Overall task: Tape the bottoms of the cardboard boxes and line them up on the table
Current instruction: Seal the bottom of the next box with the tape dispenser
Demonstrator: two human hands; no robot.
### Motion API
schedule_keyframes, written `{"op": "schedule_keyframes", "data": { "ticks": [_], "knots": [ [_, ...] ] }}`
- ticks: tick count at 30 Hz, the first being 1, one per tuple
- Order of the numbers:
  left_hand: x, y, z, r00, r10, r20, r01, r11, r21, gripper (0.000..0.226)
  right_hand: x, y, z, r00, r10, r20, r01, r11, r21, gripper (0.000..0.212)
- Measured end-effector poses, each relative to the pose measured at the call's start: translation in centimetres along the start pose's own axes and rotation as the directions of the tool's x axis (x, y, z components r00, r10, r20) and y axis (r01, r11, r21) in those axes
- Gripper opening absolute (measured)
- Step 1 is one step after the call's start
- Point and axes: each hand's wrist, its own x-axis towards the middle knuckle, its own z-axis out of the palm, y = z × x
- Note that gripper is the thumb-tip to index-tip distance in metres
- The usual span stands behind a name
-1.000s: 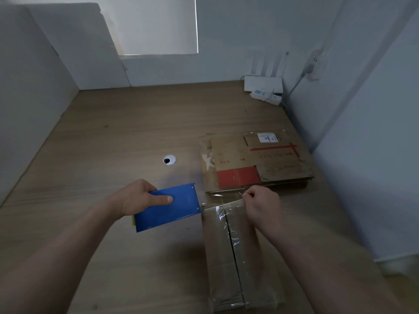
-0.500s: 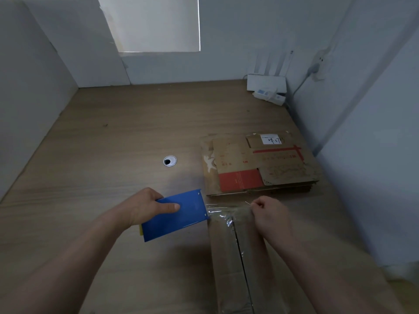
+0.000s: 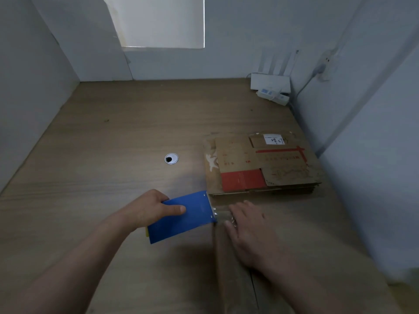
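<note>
We see a round cable grommet (image 3: 171, 158) set into the wood surface, left of centre. At the far right corner stands a white router (image 3: 270, 82) with upright antennas (image 3: 275, 62) against the wall; just in front of it lies a white power strip (image 3: 272, 96). On the right wall we note a socket with a plug (image 3: 325, 67), from which a cable (image 3: 301, 90) runs down toward the corner. A pale window panel (image 3: 162, 21) lights the back wall, and a white board (image 3: 86, 39) leans at the far left.
</note>
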Motion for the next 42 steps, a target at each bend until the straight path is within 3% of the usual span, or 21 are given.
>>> {"op": "schedule_keyframes", "data": {
  "ticks": [3, 6, 11, 16, 20, 27, 31, 34, 38, 42],
  "knots": [
    [-0.2, -0.6, -0.1, 1.0, 0.017, 0.013, -0.017, 1.0, -0.005, 0.048, -0.3, 0.5, 0.4, 1.0, 0.015, 0.003, -0.015, 1.0, -0.004, 0.055],
    [-0.9, -1.6, -1.2, 0.998, 0.056, 0.036, -0.054, 0.998, -0.046, 0.041, -0.4, 0.3, 0.4, 1.0, 0.021, 0.013, -0.021, 1.0, 0.004, 0.059],
    [-1.8, -3.4, -2.3, 0.997, 0.071, 0.037, -0.07, 0.997, -0.035, 0.079, -0.7, 0.2, 0.3, 0.999, 0.024, 0.026, -0.024, 1.0, -0.003, 0.051],
    [-1.7, -2.9, -2.1, 0.999, 0.044, -0.003, -0.044, 0.999, 0.004, 0.051, -0.7, 0.1, 0.4, 1.0, 0.021, 0.012, -0.022, 1.0, 0.001, 0.054],
    [-1.2, -1.7, -1.6, 0.999, 0.019, -0.027, -0.016, 0.994, 0.107, 0.044, -0.9, 0.0, 0.4, 0.999, 0.025, -0.036, -0.025, 1.0, 0.009, 0.066],
    [-0.5, 0.7, 0.3, 0.989, 0.008, -0.149, 0.043, 0.942, 0.334, 0.05, -0.8, 0.1, 0.5, 1.0, 0.02, 0.003, -0.02, 1.0, -0.006, 0.053],
    [-1.0, 0.3, 1.3, 0.98, 0.02, -0.199, 0.113, 0.766, 0.632, 0.049, -0.9, -0.1, 0.4, 1.0, 0.017, 0.003, -0.017, 1.0, -0.009, 0.053],
    [-1.1, -1.6, 2.6, 0.984, -0.019, -0.176, 0.131, 0.744, 0.655, 0.046, -0.7, 0.0, 0.5, 1.0, 0.016, 0.007, -0.016, 1.0, -0.005, 0.051],
    [-1.5, -5.3, 5.2, 0.95, 0.057, -0.307, 0.151, 0.776, 0.612, 0.041, -0.7, 0.1, 0.7, 1.0, 0.012, -0.025, -0.013, 1.0, -0.023, 0.054],
    [-2.8, -10.0, 7.7, 0.848, 0.191, -0.494, 0.182, 0.77, 0.611, 0.041, -0.7, 0.0, 0.9, 0.999, 0.004, -0.04, -0.006, 0.999, -0.043, 0.051]
  ]
}}
